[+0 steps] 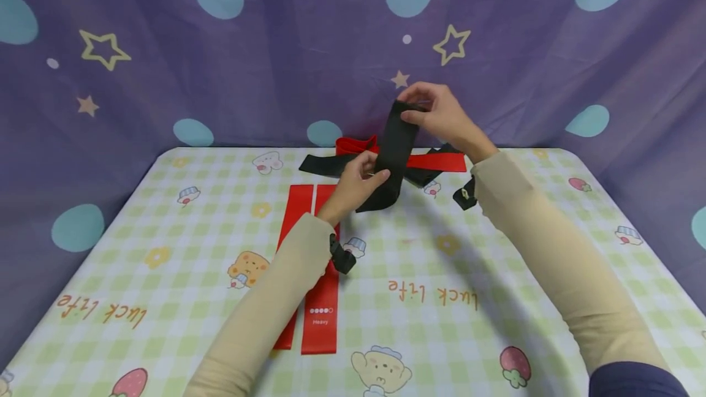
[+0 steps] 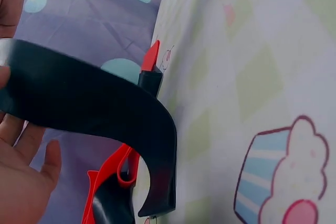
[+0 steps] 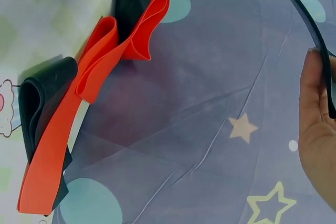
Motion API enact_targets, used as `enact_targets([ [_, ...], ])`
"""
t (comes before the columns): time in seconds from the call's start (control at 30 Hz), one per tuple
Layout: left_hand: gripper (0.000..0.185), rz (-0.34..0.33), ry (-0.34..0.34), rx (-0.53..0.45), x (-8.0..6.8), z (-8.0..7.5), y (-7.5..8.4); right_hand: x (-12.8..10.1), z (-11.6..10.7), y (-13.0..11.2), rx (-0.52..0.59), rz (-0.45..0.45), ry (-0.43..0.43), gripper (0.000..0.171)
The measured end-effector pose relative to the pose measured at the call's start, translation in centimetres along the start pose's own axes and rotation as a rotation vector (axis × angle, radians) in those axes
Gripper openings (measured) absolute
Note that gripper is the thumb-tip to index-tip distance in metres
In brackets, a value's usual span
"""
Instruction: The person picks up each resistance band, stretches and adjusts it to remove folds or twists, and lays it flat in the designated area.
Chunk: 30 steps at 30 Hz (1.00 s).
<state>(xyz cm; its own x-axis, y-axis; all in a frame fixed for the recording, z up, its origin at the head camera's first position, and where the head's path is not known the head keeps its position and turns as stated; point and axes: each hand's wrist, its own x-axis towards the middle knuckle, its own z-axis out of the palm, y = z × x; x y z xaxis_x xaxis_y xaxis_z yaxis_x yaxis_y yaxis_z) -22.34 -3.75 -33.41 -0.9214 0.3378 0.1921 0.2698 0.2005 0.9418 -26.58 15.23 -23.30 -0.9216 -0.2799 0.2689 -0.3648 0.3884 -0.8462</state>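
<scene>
A wide black resistance band (image 1: 398, 139) hangs upright over the back of the table, its lower end curving leftward near the cloth. My right hand (image 1: 444, 118) pinches its top end between thumb and fingers. Lower down, my left hand (image 1: 355, 185) holds the band's left edge, thumb across the front. In the left wrist view the black band bends in a smooth arc beside the left hand (image 2: 21, 182). The right wrist view catches the right hand (image 3: 320, 140) on the band's edge. Behind the held band lies a loose pile of red bands (image 1: 438, 162) and black bands (image 1: 325, 165).
Two red bands lie flat and side by side left of centre, one red band (image 1: 320, 336) marked "Heavy", partly under my left forearm. A checked cloth (image 1: 430, 348) with cartoon prints covers the table. A purple curtain (image 1: 309, 48) hangs right behind the back edge.
</scene>
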Motion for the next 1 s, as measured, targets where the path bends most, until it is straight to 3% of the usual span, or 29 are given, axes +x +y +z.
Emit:
enact_targets([
  [0.3,0.022,0.014,0.006,-0.032,-0.4,-0.2,-0.2,0.4,-0.4,0.2,-0.008,0.031,0.057,0.019],
  [0.5,0.024,-0.051,-0.021,-0.019,-0.8,-0.6,-0.9,0.7,-1.1,-1.1,-0.017,0.03,0.093,0.018],
  [0.77,0.031,-0.077,-0.058,0.134,-1.6,-1.6,-2.4,0.9,-3.0,-2.4,0.042,0.009,0.164,0.014],
  [1.0,0.011,-0.098,-0.098,0.293,-2.8,-3.6,-3.3,0.1,-4.9,-3.2,0.117,-0.025,0.223,0.015],
])
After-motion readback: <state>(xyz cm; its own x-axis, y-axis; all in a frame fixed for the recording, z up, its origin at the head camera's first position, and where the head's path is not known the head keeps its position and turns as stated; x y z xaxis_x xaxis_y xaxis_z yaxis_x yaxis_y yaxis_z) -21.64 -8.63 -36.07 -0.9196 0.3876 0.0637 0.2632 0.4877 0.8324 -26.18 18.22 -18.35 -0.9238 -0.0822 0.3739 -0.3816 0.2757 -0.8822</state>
